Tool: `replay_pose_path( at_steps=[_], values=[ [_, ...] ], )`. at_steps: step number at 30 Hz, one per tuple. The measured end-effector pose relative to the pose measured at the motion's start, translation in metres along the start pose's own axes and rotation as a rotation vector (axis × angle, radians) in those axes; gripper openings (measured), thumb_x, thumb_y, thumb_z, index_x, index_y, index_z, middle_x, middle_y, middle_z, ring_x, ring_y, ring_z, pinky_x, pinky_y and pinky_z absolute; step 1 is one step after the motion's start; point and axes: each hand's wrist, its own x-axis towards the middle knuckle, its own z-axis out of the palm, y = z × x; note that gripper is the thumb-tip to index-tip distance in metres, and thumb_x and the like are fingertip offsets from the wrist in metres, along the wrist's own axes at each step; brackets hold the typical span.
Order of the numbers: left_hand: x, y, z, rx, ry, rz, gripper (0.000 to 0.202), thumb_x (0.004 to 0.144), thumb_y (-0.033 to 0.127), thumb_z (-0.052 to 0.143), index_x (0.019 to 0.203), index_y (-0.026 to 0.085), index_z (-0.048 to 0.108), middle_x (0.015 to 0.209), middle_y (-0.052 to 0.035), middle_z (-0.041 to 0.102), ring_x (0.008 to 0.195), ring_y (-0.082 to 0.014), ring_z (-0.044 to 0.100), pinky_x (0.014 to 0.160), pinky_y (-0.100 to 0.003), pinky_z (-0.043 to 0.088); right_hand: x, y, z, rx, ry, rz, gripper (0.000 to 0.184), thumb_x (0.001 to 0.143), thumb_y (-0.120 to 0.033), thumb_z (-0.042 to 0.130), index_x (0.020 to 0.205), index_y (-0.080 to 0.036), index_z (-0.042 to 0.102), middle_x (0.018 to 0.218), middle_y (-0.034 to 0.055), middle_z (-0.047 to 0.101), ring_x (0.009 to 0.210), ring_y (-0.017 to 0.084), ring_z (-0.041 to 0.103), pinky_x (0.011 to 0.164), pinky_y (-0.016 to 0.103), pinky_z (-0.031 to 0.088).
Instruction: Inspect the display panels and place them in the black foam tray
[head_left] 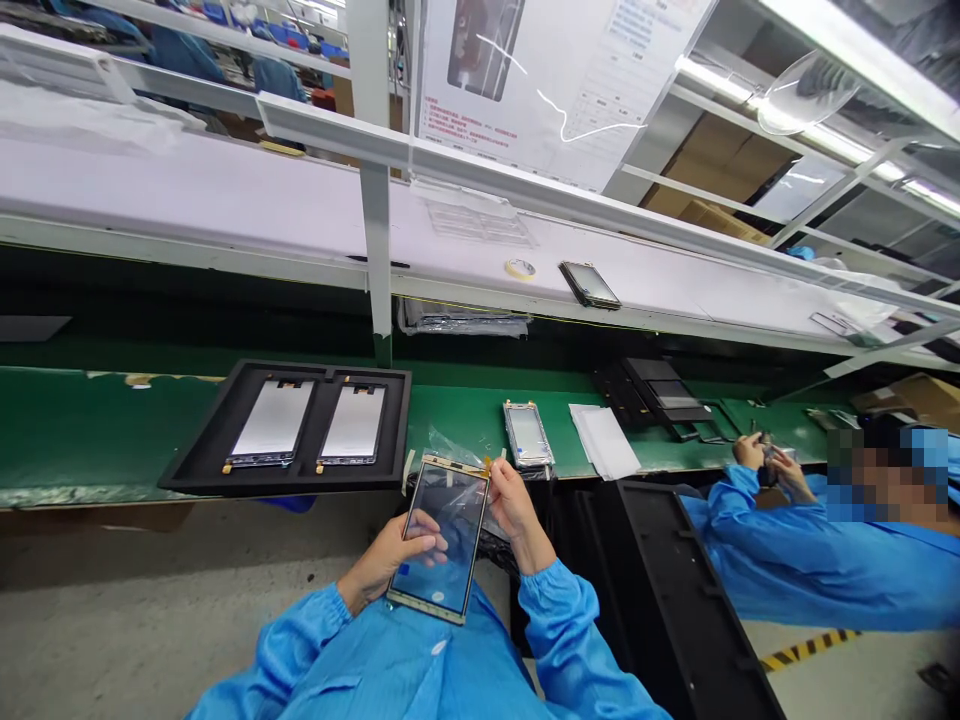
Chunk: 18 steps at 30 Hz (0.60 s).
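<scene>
The person's left hand (382, 560) and right hand (514, 505) hold a phone display panel (442, 535) in the lower middle of the frame, above the blue sleeves, with the panel tilted toward the head camera. The left fingers (424, 530) lie spread apart across the lower left of the dark glass; whether they are on its face or seen through it from behind, I cannot tell. The right fingers (499, 490) are close together, clamped on the panel's upper right edge, just beside a small orange tab (487, 465).

Just right of the right hand, a second panel (529, 435) lies on the green workbench (90, 430), next to a stack of white sheets (604, 440). To the left, a black foam tray (210, 440) holds two panels side by side, and its near edge sits just beyond the held panel.

At right, a co-worker's hands (765, 455) hold a small dark item, and a black tray (660, 600) stands on edge between the two people. Along the white upper shelf (225, 200) lie a roll of tape (520, 268) and a phone (589, 285).
</scene>
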Motion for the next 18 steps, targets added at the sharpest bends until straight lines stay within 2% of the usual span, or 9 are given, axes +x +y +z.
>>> replay_pose_path(
  at_steps=[2, 4, 7, 10, 13, 16, 18],
  values=[
    [-0.002, 0.002, 0.000, -0.013, 0.002, -0.026, 0.036, 0.071, 0.036, 0.087, 0.089, 0.015, 0.064, 0.085, -0.0109, 0.081, 0.076, -0.0265, 0.077, 0.067, -0.032, 0.053, 0.000, 0.007, 0.003, 0.043, 0.004, 0.006, 0.053, 0.073, -0.063, 0.075, 0.069, -0.024, 0.039, 0.059, -0.0081, 0.036, 0.050, 0.009, 0.029, 0.049, 0.021, 0.032],
    [-0.004, 0.003, -0.001, -0.038, 0.004, -0.046, 0.037, 0.068, 0.036, 0.089, 0.087, 0.014, 0.067, 0.084, -0.0110, 0.081, 0.077, -0.0266, 0.077, 0.068, -0.031, 0.053, 0.000, 0.016, 0.006, -0.010, -0.003, -0.006, 0.050, 0.073, -0.062, 0.074, 0.070, -0.024, 0.042, 0.057, -0.0083, 0.035, 0.049, 0.009, 0.028, 0.048, 0.021, 0.029],
    [-0.009, 0.004, -0.001, -0.074, -0.015, -0.053, 0.035, 0.066, 0.036, 0.091, 0.084, 0.015, 0.069, 0.084, -0.0107, 0.081, 0.080, -0.0268, 0.077, 0.070, -0.031, 0.054, -0.002, 0.032, 0.005, -0.281, -0.086, -0.070, 0.041, 0.077, -0.057, 0.071, 0.072, -0.022, 0.050, 0.060, -0.0055, 0.044, 0.053, 0.010, 0.037, 0.051, 0.023, 0.033],
    [-0.013, 0.002, -0.002, -0.083, -0.036, -0.051, 0.034, 0.065, 0.033, 0.092, 0.083, 0.014, 0.071, 0.084, -0.0105, 0.082, 0.079, -0.0262, 0.077, 0.073, -0.033, 0.055, -0.009, 0.047, -0.003, -0.615, -0.167, -0.166, 0.037, 0.087, -0.052, 0.061, 0.070, -0.020, 0.055, 0.065, -0.0014, 0.054, 0.063, 0.014, 0.049, 0.062, 0.026, 0.041],
    [-0.015, -0.002, -0.002, -0.085, -0.037, -0.055, 0.033, 0.065, 0.032, 0.092, 0.083, 0.014, 0.071, 0.083, -0.0098, 0.082, 0.078, -0.0247, 0.077, 0.075, -0.033, 0.055, -0.019, 0.054, -0.016, -0.792, -0.145, -0.217, 0.037, 0.090, -0.051, 0.054, 0.070, -0.020, 0.057, 0.068, 0.0011, 0.059, 0.067, 0.016, 0.054, 0.068, 0.029, 0.043],
    [-0.013, -0.002, -0.001, -0.086, -0.047, -0.075, 0.033, 0.065, 0.032, 0.092, 0.081, 0.015, 0.069, 0.081, -0.0092, 0.081, 0.075, -0.0238, 0.077, 0.072, -0.032, 0.055, -0.025, 0.048, -0.019, -0.799, -0.086, -0.243, 0.035, 0.090, -0.051, 0.055, 0.073, -0.021, 0.056, 0.071, 0.0019, 0.061, 0.069, 0.017, 0.055, 0.070, 0.030, 0.044],
    [-0.008, 0.000, 0.002, -0.075, -0.092, -0.078, 0.033, 0.065, 0.033, 0.092, 0.079, 0.014, 0.069, 0.079, -0.0101, 0.081, 0.073, -0.0243, 0.077, 0.068, -0.031, 0.054, -0.026, 0.040, -0.012, -0.671, -0.082, -0.191, 0.034, 0.089, -0.052, 0.057, 0.073, -0.022, 0.054, 0.069, 0.0004, 0.059, 0.066, 0.017, 0.053, 0.067, 0.030, 0.044]
  ],
)
